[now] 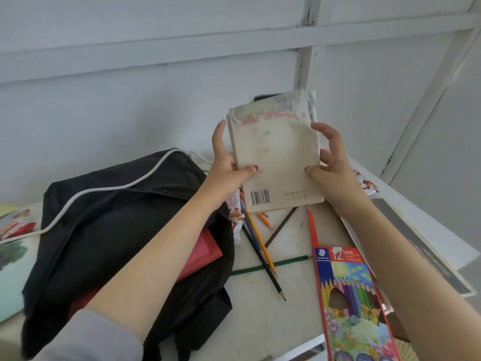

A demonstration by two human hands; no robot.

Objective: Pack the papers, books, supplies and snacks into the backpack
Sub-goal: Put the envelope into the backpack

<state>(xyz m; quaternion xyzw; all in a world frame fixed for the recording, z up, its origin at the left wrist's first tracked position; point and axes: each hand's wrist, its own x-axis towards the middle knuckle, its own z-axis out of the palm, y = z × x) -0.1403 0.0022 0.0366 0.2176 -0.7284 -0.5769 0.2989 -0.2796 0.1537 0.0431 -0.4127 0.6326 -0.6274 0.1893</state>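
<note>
Both hands hold a worn cream book (276, 157) upright above the counter (260, 321), the left hand (229, 168) gripping its left edge and the right hand (331, 165) its right, barcode toward the camera. Below left lies the open black backpack (117, 230) with a red book (201, 252) in its mouth. Loose pencils (261, 244) and a coloured-pencil box (348, 295) lie beside it.

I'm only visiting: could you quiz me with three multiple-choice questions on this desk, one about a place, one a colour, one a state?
1. Where is the coloured-pencil box relative to the backpack? A) inside it B) right of it, on the table C) beneath it
2. What colour is the backpack? A) black B) green C) yellow
3. The worn book is: A) flat on the table B) in one hand C) lifted between both hands
Answers: B, it lies on the tabletop; A, black fabric; C, left hand and right hand grip its edges.
</note>
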